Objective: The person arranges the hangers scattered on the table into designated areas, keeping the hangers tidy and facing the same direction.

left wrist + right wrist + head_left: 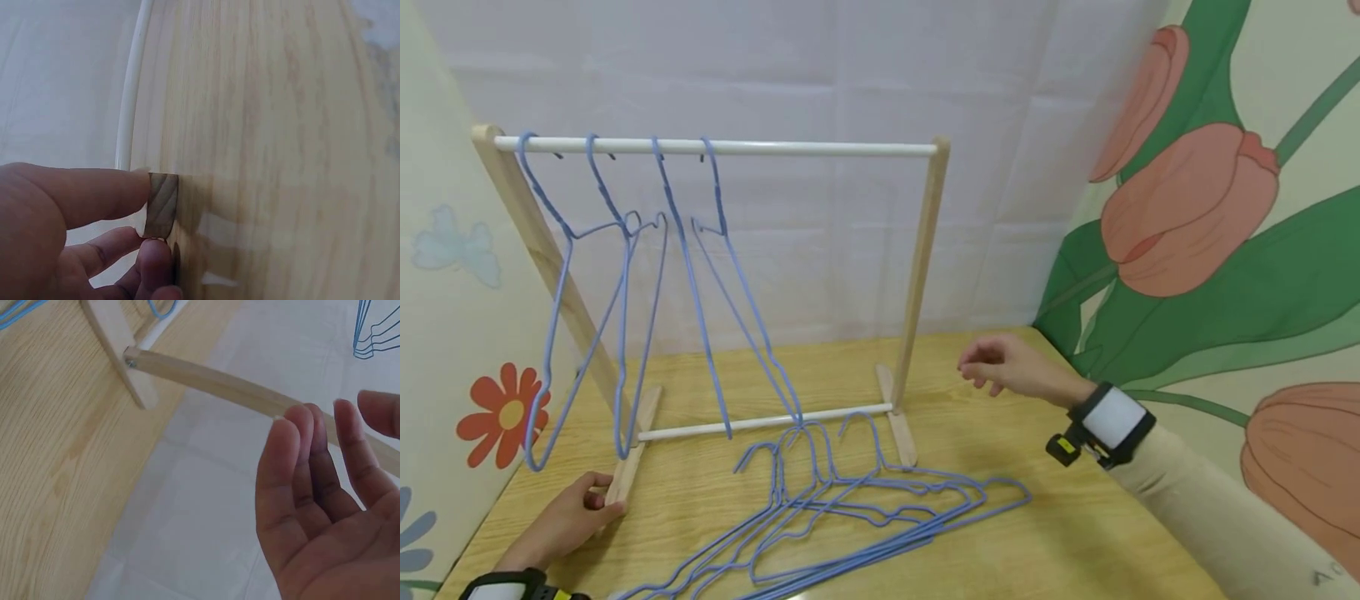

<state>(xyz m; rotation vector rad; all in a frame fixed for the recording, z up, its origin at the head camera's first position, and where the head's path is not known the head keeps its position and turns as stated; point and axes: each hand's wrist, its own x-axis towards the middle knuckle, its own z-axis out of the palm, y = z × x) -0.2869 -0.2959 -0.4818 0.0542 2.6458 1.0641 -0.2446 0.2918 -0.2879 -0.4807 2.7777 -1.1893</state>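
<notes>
A small clothes rack with wooden sides and a white top rail [820, 149] stands on the table. My left hand [567, 521] pinches the near end of the rack's left wooden foot [627, 477], thumb and fingers on either side of its squared end [162, 206] in the left wrist view. Several blue wire hangers [559, 292] hang from the left half of the rail. My right hand [1011, 367] is raised right of the rack, fingers loosely bent and holding nothing; the right wrist view shows the palm [337, 550] before the right upright [212, 384].
A pile of overlapping blue hangers [850, 562] lies on the wooden table [1000, 542] in front of the rack, hooks toward it. A white lower bar [835, 413] joins the feet. Behind hangs a white cloth [1000, 208]; flower-painted walls [1187, 217] flank the table.
</notes>
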